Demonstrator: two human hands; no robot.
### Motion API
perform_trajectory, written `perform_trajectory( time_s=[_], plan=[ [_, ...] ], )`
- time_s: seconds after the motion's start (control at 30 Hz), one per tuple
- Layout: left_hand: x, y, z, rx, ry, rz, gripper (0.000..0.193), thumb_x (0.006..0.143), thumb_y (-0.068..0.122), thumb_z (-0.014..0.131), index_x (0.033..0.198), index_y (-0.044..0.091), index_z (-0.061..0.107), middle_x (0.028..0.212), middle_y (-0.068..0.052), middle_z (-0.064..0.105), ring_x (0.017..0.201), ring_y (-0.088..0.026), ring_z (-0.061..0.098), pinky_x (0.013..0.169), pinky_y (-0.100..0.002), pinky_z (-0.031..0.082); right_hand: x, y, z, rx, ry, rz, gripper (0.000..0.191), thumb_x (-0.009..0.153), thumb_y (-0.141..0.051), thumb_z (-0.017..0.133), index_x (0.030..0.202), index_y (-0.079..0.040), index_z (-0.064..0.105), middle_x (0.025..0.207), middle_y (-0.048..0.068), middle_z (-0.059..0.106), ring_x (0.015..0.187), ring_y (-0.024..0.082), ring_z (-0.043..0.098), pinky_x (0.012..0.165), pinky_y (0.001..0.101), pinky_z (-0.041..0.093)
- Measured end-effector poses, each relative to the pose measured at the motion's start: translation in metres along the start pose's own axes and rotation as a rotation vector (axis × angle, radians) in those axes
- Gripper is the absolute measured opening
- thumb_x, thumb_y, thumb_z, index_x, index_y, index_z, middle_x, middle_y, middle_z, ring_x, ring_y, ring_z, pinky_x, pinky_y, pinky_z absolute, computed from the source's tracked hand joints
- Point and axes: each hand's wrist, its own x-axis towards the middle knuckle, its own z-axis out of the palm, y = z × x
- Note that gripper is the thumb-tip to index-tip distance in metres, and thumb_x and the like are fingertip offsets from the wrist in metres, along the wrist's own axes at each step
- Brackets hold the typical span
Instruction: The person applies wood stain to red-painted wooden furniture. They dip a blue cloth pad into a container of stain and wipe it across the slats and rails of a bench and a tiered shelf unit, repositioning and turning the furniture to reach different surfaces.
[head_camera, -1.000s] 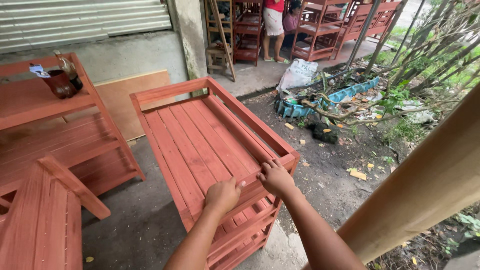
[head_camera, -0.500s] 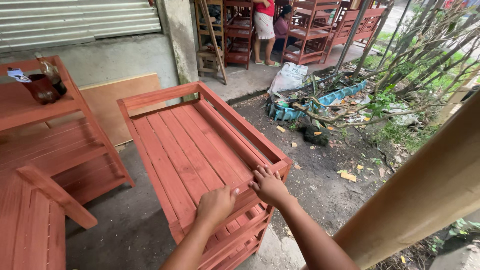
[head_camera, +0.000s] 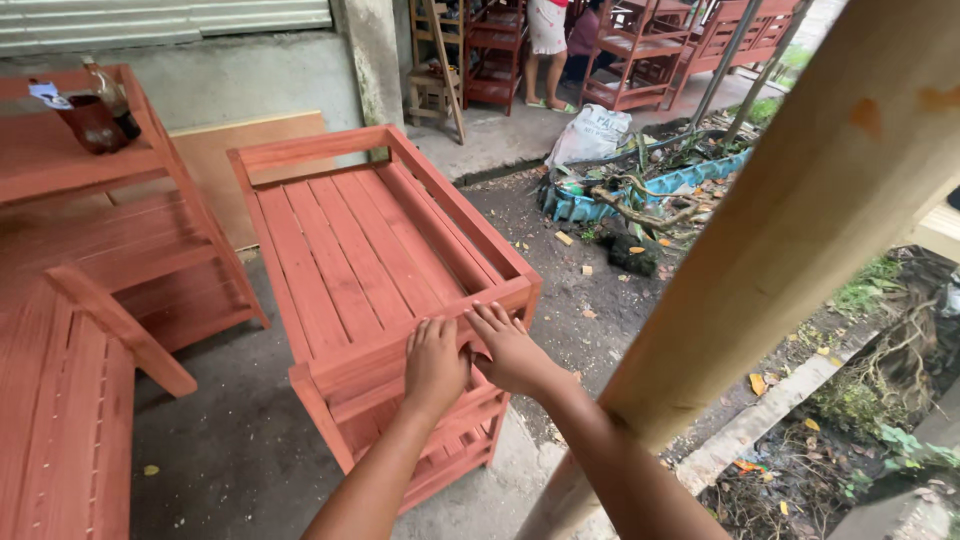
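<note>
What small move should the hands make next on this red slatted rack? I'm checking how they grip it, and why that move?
Probably curl the fingers over the near rail for a firmer hold. Both the left hand and right hand lie flat against the red rack, fingers spread, gripping nothing.

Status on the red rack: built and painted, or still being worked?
Done: the rack looks assembled and coated red all over. In hand: the left hand and right hand rest side by side on its near rail; no tool shows. Left: cannot tell; no bare wood shows on it.
</note>
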Motion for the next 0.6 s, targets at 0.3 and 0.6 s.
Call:
perform_trajectory(
  time_s=[0.3, 0.6],
  plan=[
    [-0.043, 0.042, 0.003, -0.127, 0.053, -0.113, 0.046, 0.087, 0.024, 0.072, 0.125, -0.002, 0.062, 0.13, -0.024, 0.062, 0.127, -0.043, 0.054, 0.109, -0.052, 0.041, -0.044, -0.001, -0.015, 0.095, -0.003, -0.047, 0.076, 0.089, -0.018, 0.068, 0.156, -0.011, 0.033, 0.166, 0.016, 0.025, 0.156, 0.039, 0.015, 0.122, 0.0554, 0.021],
    [-0.052, 0.03, -0.027, -0.085, 0.083, -0.19, 0.044, 0.09, 0.025, 0.069, 0.122, -0.003, 0.064, 0.131, -0.024, 0.062, 0.127, -0.043, 0.054, 0.109, -0.051, 0.042, -0.048, 0.008, -0.007, 0.058, -0.067, -0.017, 0.076, 0.089, -0.025, 0.068, 0.156, -0.014, 0.032, 0.167, 0.012, 0.024, 0.156, 0.037, 0.013, 0.122, 0.0581, 0.021]
  ],
)
